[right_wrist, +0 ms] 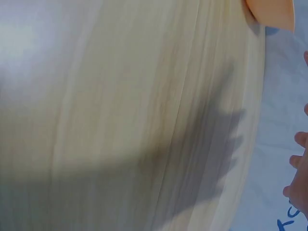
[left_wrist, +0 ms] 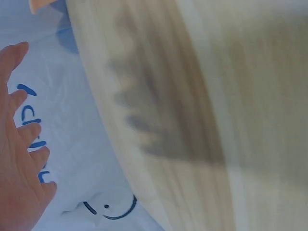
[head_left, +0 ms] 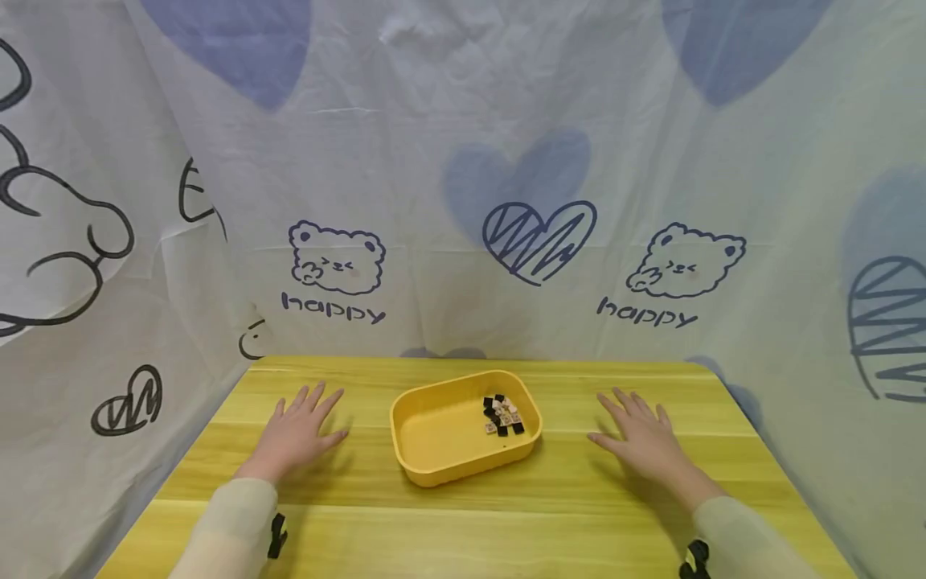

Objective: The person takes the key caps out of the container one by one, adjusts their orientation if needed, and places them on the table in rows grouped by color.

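A yellow rectangular tray (head_left: 441, 466) with rounded corners stands slightly turned near the middle of the table. Several small black and pale square tiles (head_left: 504, 416) lie in a loose pile toward its right end; what is marked on them is too small to read. To the left of the tray is my left hand (head_left: 295, 434), fingers spread, holding nothing. My right hand (head_left: 640, 438) is spread on the other side, likewise holding nothing, apart from the tray. Both wrist views show the hands' shadows falling on the wood, with the left hand (left_wrist: 21, 159) and right hand (right_wrist: 301, 168) at the edges.
The yellow wood-grain table (head_left: 463, 539) extends beneath both arms. A white cloth (head_left: 434, 121) printed with hearts, bears and the word "happy" hangs behind the table's back edge and along both sides. Dark clips or straps (head_left: 277, 536) show at both cuffs.
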Tool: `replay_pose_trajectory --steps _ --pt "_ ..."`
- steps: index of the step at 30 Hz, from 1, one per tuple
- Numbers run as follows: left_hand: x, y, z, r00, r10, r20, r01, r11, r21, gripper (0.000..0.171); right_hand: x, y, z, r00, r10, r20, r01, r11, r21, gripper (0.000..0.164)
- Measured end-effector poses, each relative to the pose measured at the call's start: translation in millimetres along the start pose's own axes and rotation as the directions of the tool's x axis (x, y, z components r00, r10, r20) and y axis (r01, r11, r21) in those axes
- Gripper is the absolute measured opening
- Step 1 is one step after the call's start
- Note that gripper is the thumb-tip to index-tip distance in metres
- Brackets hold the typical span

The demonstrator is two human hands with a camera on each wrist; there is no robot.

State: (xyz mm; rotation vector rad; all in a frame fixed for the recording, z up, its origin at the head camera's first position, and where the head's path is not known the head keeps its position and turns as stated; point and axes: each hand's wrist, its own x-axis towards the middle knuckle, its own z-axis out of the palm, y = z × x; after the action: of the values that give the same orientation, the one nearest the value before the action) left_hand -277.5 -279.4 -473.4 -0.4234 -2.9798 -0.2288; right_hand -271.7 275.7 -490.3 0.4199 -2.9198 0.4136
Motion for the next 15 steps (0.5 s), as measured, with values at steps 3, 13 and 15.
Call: replay_pose_trajectory --steps 3,13,15 --pt "2.8 6.8 -5.9 1.0 0.0 0.004 0.0 1.0 -0.02 0.076 1.6 -7.1 0.7 1.0 -0.001 0.001 0.0 0.999 0.05 0.076" --pt "22.2 38.5 -25.9 0.999 0.017 0.045 -0.01 0.988 -0.154 0.063 10.9 -35.9 9.1 1.0 0.005 0.028 -0.012 0.964 0.265 0.068" --pt "26.8 44.9 -28.1 0.998 0.018 0.059 -0.007 0.985 -0.171 0.063 13.1 -41.3 12.3 1.0 0.0 0.03 -0.008 0.958 0.286 0.066"
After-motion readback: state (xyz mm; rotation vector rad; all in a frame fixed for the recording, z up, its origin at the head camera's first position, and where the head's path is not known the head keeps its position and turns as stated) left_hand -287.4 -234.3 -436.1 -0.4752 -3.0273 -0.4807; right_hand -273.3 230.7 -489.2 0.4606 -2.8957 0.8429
